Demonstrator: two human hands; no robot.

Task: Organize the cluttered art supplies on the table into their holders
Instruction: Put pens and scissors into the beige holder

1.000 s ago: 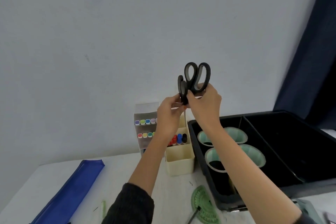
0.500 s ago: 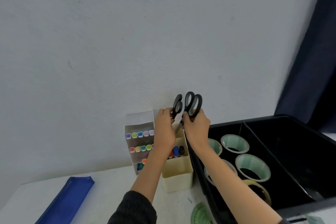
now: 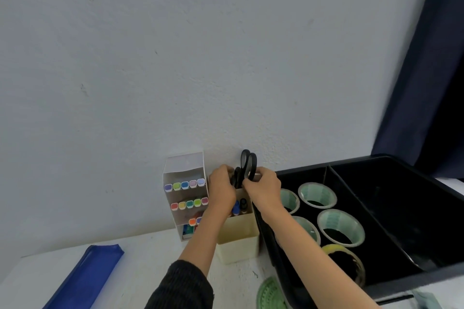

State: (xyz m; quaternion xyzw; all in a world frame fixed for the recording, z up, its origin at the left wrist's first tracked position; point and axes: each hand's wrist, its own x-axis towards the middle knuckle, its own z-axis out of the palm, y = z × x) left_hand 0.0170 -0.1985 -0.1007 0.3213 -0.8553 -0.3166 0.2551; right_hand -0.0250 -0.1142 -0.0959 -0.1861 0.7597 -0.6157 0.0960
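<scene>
Cannot see scissors (image 3: 249,164) blades, hidden behind left hand (image 3: 222,190) and right hand (image 3: 263,189) above holder (image 3: 238,241). Cut by bottom edge: protractor (image 3: 270,293) right of holder, pouch (image 3: 85,281) left of it.

Dark ribbed knit sleeve (image 3: 183,286) on the left arm, cuff bunched mid-forearm; left hand (image 3: 222,189) bare beyond it. Right forearm and right hand (image 3: 263,187) bare as well.

A pale grey-white wall (image 3: 200,57) backs the white table (image 3: 37,273), what looks like a navy curtain (image 3: 431,83) at right.
</scene>
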